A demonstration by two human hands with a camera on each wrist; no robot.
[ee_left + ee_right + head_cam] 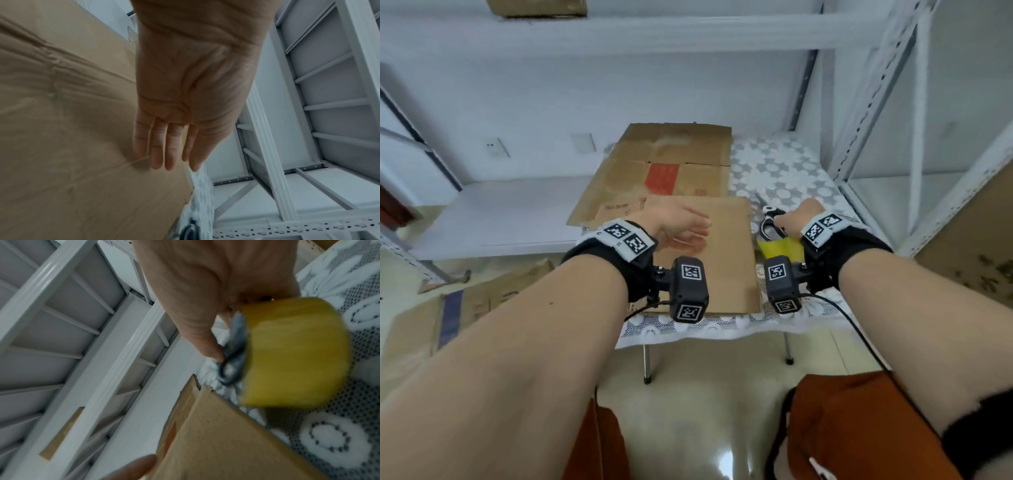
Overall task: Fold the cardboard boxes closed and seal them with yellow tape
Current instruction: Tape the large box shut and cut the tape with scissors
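Early stage: box [709, 253] lies flat at frame centre, nothing folded or taped. Left hand [678, 222] hovers over it, fingers [158, 146] straight, holding nothing. Right hand [803, 216], centre right, grips the tape [296, 353] roll beside scissors [770, 222]. A second flat box [671, 164] lies behind. Folding and sealing all remain

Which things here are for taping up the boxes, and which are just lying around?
For the job:
- flattened cardboard box under the left hand
- second flat box behind it
- yellow tape roll by the right hand
- scissors, likely for cutting tape

Just lying about:
- cardboard on the floor
- white metal shelving
- lace tablecloth
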